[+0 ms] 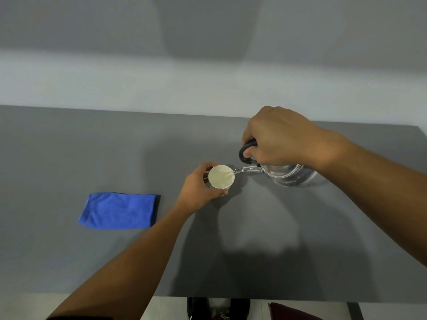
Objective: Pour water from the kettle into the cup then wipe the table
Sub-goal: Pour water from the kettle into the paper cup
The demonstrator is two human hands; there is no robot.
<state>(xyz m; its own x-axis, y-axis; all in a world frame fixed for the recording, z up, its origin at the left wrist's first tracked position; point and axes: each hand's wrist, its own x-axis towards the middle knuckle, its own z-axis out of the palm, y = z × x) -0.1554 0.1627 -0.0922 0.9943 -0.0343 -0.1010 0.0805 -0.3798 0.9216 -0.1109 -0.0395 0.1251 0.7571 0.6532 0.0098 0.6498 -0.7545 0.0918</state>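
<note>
A white paper cup (221, 177) stands on the grey table (92, 158) near its middle. My left hand (198, 189) wraps around the cup from the left. A shiny metal kettle (288, 175) is tilted to the left, its thin spout (245, 169) over the cup's right rim, and water shows inside the cup. My right hand (279, 139) grips the kettle's black handle (246, 150) from above. A folded blue cloth (120, 210) lies flat on the table to the left of the cup, apart from both hands.
The table's far edge meets a pale wall. Its near edge runs along the bottom, with a dark table leg (355, 310) and dark and maroon items (288, 311) on the floor below. The right edge slants off at the upper right.
</note>
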